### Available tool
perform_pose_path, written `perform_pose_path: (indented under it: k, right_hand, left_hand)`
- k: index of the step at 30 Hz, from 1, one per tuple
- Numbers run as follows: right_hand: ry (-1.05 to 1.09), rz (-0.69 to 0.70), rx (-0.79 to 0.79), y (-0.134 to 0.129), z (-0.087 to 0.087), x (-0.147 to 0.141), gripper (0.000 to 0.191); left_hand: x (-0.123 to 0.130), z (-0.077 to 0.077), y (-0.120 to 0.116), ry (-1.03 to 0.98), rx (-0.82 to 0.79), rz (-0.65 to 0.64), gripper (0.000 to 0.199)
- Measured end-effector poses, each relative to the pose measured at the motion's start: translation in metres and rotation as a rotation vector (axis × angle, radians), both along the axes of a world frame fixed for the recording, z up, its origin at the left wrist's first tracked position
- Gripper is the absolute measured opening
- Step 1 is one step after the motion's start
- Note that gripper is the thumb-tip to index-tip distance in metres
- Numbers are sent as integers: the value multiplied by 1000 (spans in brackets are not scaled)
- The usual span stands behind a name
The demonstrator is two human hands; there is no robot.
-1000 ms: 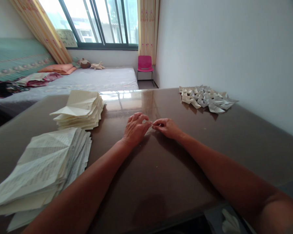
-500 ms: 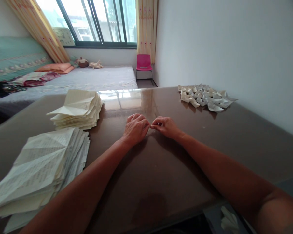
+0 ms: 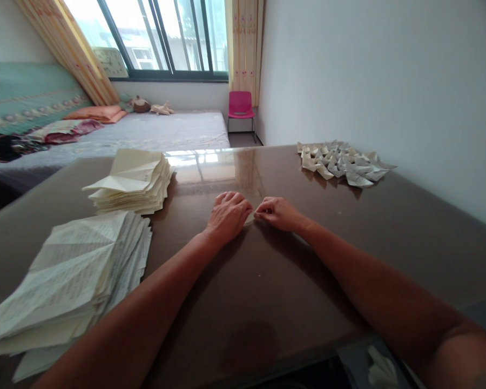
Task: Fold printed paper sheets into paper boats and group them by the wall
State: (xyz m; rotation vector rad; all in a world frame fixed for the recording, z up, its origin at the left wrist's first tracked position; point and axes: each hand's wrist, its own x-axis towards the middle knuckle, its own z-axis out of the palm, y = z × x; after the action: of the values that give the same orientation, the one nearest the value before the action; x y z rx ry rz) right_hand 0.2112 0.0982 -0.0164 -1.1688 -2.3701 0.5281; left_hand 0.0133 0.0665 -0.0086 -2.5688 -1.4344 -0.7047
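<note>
Over the middle of the brown table [image 3: 259, 302], my left hand [image 3: 229, 215] and my right hand [image 3: 278, 213] nearly meet. A small folded piece of paper [image 3: 249, 219] shows as a pale sliver between them, mostly covered by the fingers. The left hand is closed over its left part, palm down. On the other side, my right thumb and fingers pinch its edge. Two stacks of creased paper sheets lie to the left: a cream one [image 3: 140, 181] farther off and a written one [image 3: 75, 265] nearer. Folded paper shapes like little boats [image 3: 336, 162] cluster at the far right.
A white wall [image 3: 368, 70] runs along the table's right side. Beyond the table are a bed [image 3: 178, 129] and a pink chair [image 3: 240, 104] below the window. Crumpled pale paper [image 3: 381, 368] lies low by the near edge.
The fingertips have drawn slightly apart, and a little more of the paper shows between them. The stacks and the folded shapes stay as they were; the view has shifted slightly.
</note>
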Motion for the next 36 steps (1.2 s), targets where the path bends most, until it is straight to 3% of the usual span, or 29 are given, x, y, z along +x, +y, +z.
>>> perform_pose_path:
  k: [4,7,14,21,24,29,33,36]
  right_hand:
    - [155,-79,-264,11,-5,13,19]
    - [278,-78,-367,18,-7,21,24]
    - [373,-171,-376,23,-9,27,27]
    - [343,-155,-399,26,-10,32,29]
    - [196,-201,-209,23,-5,29,29]
    - [16,-229,486,1,14,9,37]
    - [-139,-112,625,-17,24,-4,44]
    - [-196,-50,613,-22,25,-6,29]
  left_hand:
    - [-17,-7,15,-188,-67,202,31]
    - [-30,-11,24,-262,-168,237,32]
    - [-33,-6,25,-402,-310,236,41]
    - [-30,-13,25,-545,-383,164,27]
    - [-26,-11,23,-557,-379,157,24]
    - [-13,-9,16,-522,-362,127,19]
    - [-2,-10,9,-401,-245,73,16]
    - [1,-7,4,-351,-179,32,15]
